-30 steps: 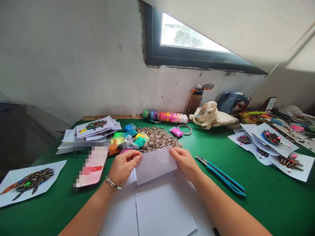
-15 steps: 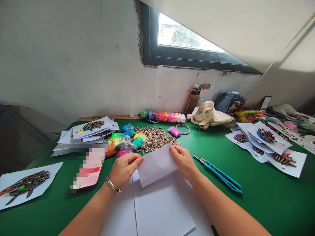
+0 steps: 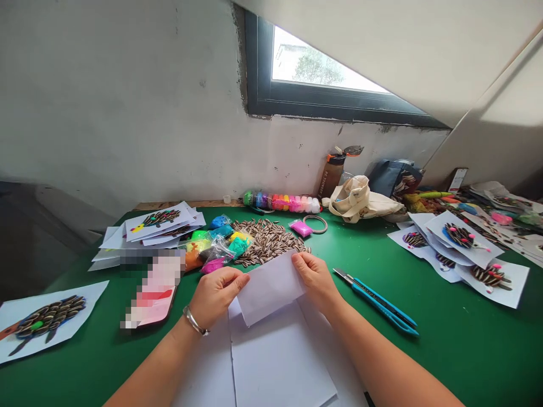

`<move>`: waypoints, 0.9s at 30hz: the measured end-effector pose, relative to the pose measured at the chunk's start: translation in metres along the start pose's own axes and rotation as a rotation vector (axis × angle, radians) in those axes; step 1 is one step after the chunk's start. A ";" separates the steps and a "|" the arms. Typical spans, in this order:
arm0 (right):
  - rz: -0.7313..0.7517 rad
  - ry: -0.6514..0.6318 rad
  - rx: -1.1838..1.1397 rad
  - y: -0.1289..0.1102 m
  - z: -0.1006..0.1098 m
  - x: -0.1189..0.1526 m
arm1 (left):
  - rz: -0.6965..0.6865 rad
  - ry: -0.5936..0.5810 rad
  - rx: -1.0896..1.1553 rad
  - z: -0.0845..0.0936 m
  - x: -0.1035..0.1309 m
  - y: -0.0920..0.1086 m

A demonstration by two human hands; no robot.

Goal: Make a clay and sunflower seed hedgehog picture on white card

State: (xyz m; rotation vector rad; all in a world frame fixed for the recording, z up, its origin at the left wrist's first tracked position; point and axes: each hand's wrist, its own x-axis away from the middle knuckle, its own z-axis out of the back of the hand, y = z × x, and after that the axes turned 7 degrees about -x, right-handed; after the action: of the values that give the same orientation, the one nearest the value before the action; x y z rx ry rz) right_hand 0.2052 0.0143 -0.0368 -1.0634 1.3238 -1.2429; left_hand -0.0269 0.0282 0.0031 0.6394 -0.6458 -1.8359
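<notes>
A small white sheet of paper is held up between my two hands, tilted above a stack of larger white paper. My left hand pinches its left corner between thumb and fingers. At the upper right corner, my right hand grips the same sheet, thumb on top. A blue utility knife with its blade out lies to the right of my right hand. Behind the sheet spreads a heap of striped sunflower seeds.
Bags of coloured clay and a pink phone lie left. Seed pictures on paper sit at far left, in a left stack and a right pile. A brown bottle and cloth bag stand behind.
Almost nothing differs. My left thumb and fingers have shifted very slightly to the right along the sheet; both hands still hold it in nearly the same place.
</notes>
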 end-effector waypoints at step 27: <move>0.051 -0.146 0.128 -0.006 -0.016 0.013 | 0.121 -0.153 0.029 -0.002 0.004 0.017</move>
State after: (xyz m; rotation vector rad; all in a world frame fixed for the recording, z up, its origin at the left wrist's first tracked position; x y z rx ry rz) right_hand 0.1871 0.0027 -0.0321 -1.0046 1.1384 -1.1733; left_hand -0.0161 0.0191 0.0130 0.4710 -0.7965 -1.7766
